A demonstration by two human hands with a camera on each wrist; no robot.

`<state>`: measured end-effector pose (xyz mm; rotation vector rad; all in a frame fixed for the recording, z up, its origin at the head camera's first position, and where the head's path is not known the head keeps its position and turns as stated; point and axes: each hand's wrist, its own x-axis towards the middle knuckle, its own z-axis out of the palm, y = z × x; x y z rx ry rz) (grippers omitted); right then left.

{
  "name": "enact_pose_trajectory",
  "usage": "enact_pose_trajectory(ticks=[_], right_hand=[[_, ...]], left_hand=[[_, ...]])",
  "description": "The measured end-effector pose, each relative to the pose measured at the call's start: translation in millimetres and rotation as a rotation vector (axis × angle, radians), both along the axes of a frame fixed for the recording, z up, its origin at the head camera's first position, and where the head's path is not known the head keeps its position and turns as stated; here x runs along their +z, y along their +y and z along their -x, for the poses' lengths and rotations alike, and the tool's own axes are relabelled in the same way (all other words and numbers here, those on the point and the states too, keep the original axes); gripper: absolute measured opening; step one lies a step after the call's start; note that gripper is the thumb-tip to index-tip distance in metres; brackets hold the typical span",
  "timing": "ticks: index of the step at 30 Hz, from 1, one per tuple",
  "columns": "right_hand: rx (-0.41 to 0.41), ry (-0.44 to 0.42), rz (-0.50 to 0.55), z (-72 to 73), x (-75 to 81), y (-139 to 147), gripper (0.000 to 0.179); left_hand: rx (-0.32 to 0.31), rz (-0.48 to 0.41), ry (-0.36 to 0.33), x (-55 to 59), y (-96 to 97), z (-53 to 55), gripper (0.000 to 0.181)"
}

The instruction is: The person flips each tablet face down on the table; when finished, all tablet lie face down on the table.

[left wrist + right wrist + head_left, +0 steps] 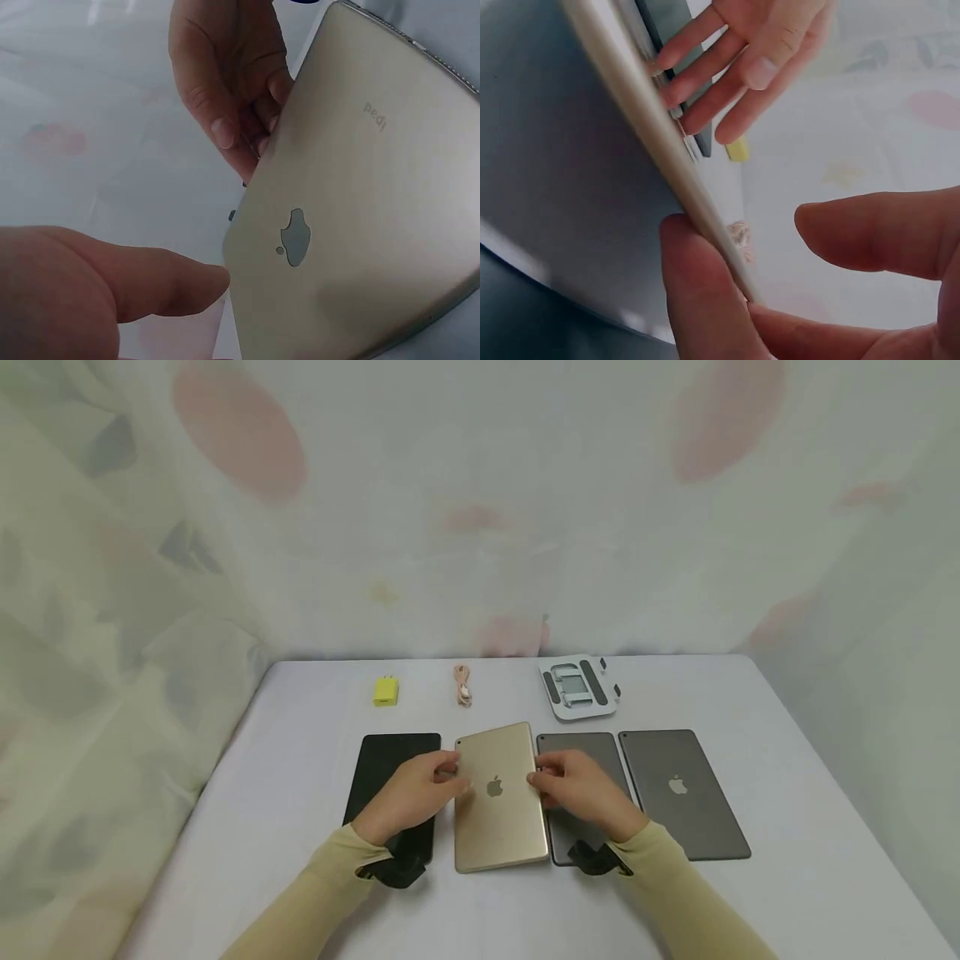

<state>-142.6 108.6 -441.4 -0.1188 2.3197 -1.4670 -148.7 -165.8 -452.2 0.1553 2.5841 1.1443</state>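
Observation:
A gold tablet (498,827) with an apple logo stands tilted between both hands, back face up, its right side raised off the table. My right hand (585,789) holds that raised edge. In the right wrist view one of its fingers (701,292) supports the dark underside, while the thumb (870,229) is spread away from the tablet. At the opposite edge is my left hand (416,793), its fingers loosely extended and its thumb (176,279) right by the rim. Under the left forearm lies a black tablet (393,752); a grey tablet (581,743) lies beneath the right hand.
Another grey tablet (690,810) with a logo lies at the right. Along the back of the white table (315,710) are a yellow charger plug (386,691), a coiled pink cable (462,683) and a folded silver stand (577,689). Patterned cloth hangs behind and at the sides.

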Motion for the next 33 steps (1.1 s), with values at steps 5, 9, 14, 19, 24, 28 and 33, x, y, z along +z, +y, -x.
enact_pose_trajectory(ticks=[5, 9, 14, 19, 24, 28, 33], right_hand=[[-0.015, -0.021, -0.043, 0.3, -3.7, -4.4, 0.047], [-0.028, -0.032, -0.083, 0.3, -4.8, -4.9, 0.050], [-0.030, -0.041, -0.070, -0.3, -5.9, -5.2, 0.050], [-0.024, -0.051, -0.036, -3.0, -8.2, -7.6, 0.053], [-0.003, -0.044, -0.068, -4.2, -6.0, -9.1, 0.043], [0.024, -0.018, -0.107, -2.1, -5.1, -7.6, 0.034], [0.039, 0.011, -0.127, -0.8, -6.2, -6.8, 0.038]], left_hand=[[0.012, 0.022, 0.024, 0.8, -1.4, -0.7, 0.051], [0.014, 0.032, 0.032, 1.3, -0.3, 0.6, 0.052], [0.013, 0.038, 0.035, 0.3, 0.9, 1.5, 0.053], [0.018, 0.032, 0.027, -0.8, -1.1, 0.2, 0.054], [0.014, 0.030, 0.025, -0.7, -2.7, -0.6, 0.054], [0.011, 0.013, 0.020, 0.1, -2.9, 0.4, 0.054], [0.015, -0.008, 0.016, 0.3, -3.8, 1.4, 0.054]])
